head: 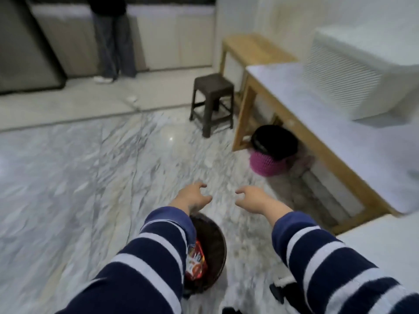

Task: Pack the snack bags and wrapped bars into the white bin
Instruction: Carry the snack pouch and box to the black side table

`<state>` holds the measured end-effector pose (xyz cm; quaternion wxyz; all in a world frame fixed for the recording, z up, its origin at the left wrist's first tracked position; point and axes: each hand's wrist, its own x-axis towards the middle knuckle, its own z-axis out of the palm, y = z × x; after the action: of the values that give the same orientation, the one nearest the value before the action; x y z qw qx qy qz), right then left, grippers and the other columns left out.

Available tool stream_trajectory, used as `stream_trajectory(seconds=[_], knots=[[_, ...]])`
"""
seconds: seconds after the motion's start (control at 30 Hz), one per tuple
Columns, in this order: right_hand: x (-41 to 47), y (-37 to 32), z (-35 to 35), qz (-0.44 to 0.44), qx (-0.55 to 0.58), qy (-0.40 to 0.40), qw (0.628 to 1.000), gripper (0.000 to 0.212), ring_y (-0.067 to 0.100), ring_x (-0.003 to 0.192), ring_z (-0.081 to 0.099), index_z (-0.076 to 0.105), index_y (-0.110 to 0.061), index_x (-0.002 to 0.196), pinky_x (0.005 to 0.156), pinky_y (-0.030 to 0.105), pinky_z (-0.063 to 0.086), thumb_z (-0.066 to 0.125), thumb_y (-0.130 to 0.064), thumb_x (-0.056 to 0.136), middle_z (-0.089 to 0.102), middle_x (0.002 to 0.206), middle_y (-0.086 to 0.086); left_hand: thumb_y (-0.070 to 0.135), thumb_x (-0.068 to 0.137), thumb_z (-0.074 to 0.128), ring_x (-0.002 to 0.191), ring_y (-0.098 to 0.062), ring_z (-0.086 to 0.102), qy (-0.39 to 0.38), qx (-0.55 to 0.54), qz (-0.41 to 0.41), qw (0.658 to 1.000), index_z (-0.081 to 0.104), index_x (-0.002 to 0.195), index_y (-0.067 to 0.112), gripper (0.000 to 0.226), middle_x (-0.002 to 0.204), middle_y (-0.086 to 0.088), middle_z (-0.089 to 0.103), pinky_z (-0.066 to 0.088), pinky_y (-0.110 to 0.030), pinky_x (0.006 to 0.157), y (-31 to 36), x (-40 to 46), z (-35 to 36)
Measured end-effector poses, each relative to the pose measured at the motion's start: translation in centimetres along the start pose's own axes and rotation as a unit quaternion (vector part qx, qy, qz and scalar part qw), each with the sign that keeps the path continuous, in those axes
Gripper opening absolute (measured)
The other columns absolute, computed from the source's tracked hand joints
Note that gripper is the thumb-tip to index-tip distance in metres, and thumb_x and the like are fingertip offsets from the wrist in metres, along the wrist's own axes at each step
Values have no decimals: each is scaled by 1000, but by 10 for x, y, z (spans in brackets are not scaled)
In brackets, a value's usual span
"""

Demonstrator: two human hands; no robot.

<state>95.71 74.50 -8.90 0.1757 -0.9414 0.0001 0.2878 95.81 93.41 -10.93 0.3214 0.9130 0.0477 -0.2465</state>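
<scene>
My left hand [192,197] and my right hand [251,198] reach forward over the marble floor, side by side, fingers loosely curled and holding nothing. Below my left sleeve a dark round basket [212,243] stands on the floor with a red snack bag [196,261] inside it, partly hidden by my arm. The white bin [353,71], with ribbed sides, stands on the white-topped wooden table [317,123] at the right, far from both hands. The view is blurred.
A brown plastic stool [213,100] stands ahead. A pink basket with a black liner [271,152] sits under the table. A second wooden table [251,51] is behind. A person [111,37] stands at the far counter. Open marble floor stretches to the left.
</scene>
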Motion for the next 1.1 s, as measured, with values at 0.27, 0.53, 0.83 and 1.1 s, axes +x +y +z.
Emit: stream_trajectory(seconds=[0.27,0.53,0.83,1.1], knots=[[-152,56,-63,109,72,141,981,54,20,130,48,46,-19,140,106,31,39,58,-39,91,50,142,2,41,92,54,123,-21,52,-61,163,225,959,43,141,20,54,137,-3,53,42,-29,98,142,-53,-3],[-323,162,-34,288,183,227,912,56,21,126,50,49,-21,137,103,29,39,62,-43,86,51,138,2,34,92,57,120,-20,54,-169,239,389,873,47,136,16,49,133,-4,55,40,-23,95,262,-151,100],[-540,256,54,441,215,274,827,57,24,127,50,49,-15,138,103,31,39,59,-43,89,51,141,6,37,91,56,117,-20,54,-241,273,511,779,52,132,21,44,130,-1,57,42,-27,96,336,-321,260],[-726,319,138,519,278,327,739,57,21,128,48,48,-18,139,102,26,36,62,-39,88,48,142,2,32,93,55,112,-22,58,-296,258,583,711,55,130,19,40,128,-5,60,46,-30,96,373,-485,394]])
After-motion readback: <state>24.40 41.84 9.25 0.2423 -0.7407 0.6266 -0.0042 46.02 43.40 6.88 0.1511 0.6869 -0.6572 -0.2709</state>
